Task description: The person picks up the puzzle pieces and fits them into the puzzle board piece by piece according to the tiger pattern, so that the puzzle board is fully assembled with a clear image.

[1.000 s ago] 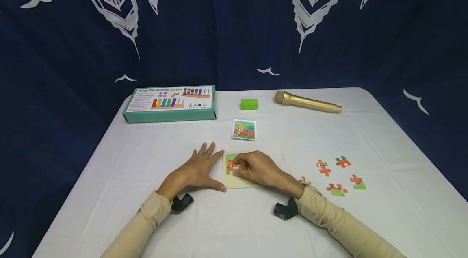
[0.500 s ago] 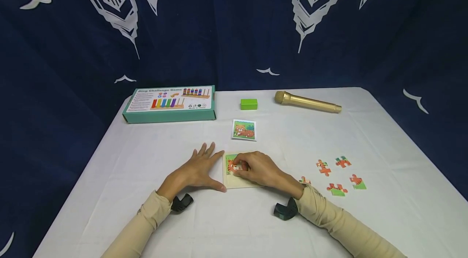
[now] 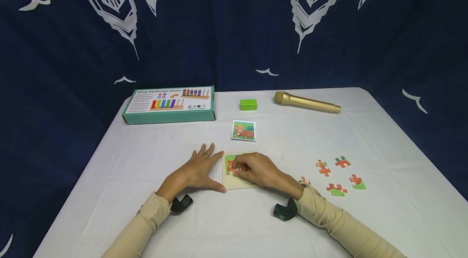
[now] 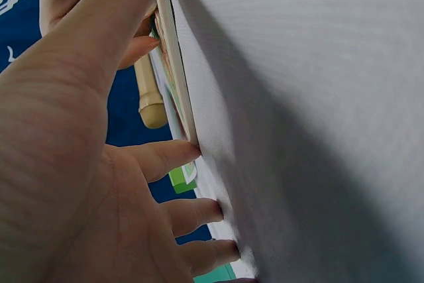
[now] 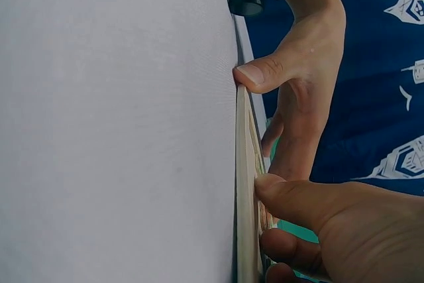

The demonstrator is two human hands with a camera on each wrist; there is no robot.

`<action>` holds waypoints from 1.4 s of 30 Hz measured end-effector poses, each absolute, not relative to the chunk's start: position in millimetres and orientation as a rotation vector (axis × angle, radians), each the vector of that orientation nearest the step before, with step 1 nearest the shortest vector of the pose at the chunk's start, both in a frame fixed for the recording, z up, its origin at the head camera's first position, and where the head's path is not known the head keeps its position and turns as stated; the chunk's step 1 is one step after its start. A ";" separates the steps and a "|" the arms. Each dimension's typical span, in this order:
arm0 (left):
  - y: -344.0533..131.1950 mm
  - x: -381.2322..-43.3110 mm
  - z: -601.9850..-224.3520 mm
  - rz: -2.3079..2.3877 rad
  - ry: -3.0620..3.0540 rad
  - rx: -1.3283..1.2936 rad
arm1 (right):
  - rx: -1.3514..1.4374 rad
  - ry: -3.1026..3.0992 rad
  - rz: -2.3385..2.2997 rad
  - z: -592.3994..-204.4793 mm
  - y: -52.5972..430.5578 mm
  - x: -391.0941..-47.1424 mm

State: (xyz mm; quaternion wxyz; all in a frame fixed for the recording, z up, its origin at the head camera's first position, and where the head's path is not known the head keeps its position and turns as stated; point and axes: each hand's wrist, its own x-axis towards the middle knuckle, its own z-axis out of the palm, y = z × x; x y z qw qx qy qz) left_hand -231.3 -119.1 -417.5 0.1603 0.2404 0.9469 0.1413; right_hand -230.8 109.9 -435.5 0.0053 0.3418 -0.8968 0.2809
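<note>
In the head view a pale wooden puzzle board (image 3: 241, 183) lies on the table, with part of a tiger picture (image 3: 228, 166) showing in its left side. My left hand (image 3: 197, 172) is spread flat along the board's left edge; thumb and index finger touch its corners. Over the board, my right hand (image 3: 261, 170) has its thumb and index finger bent around a puzzle piece (image 3: 239, 167) in the picture. That hand covers most of the board's right side. The right wrist view shows the right thumb (image 5: 271, 190) and fingers down at the board's face.
Several loose tiger puzzle pieces (image 3: 337, 189) lie to the right, one partly behind the right wrist. Beyond the board are a tiger picture card (image 3: 243, 131), a green block (image 3: 248, 105), a gold microphone (image 3: 308, 102) and a Ring Challenge Game box (image 3: 168, 105).
The right fingertips have shifted very slightly over the picture. The left hand stays at the board's edge, and the loose pieces have not moved.
</note>
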 end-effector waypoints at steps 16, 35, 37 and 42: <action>-119.8 -228.8 -418.7 0.404 2.700 0.654 | 1.202 -2.808 0.970 -418.1 133.6 -225.0; -118.2 -229.5 -417.4 0.434 2.709 0.658 | 0.772 -2.931 0.871 -401.5 268.8 -225.3; -118.2 -228.9 -417.7 0.440 2.710 0.659 | 0.729 -2.940 0.871 -400.8 283.1 -224.9; -118.0 -228.2 -416.2 0.438 2.709 0.664 | 0.645 -2.956 0.884 -403.8 312.5 -221.8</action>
